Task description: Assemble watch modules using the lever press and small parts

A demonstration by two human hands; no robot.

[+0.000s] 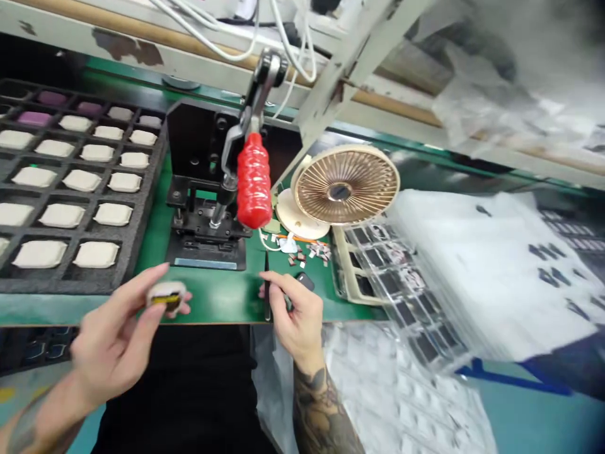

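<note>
Pinched between the fingers of my left hand [116,337] is a small white housing [167,295] with a yellow and dark part showing on its face. It is held just above the front edge of the green mat [210,296]. My right hand [295,309] is closed on black tweezers [267,284], their tip pointing away from me. A small dark rounded piece [305,281] lies beside that hand. Behind, between my hands, stands a black clamp fixture [208,233] with a red-handled lever [254,183].
On the left, a black foam tray [142,239] holds rows of white and some purple pieces. A round fan [347,186] stands behind scattered small parts [319,252]. Stacked clear trays [420,315] and a white sheet [486,271] with dark pieces occupy the right. A metal frame crosses above.
</note>
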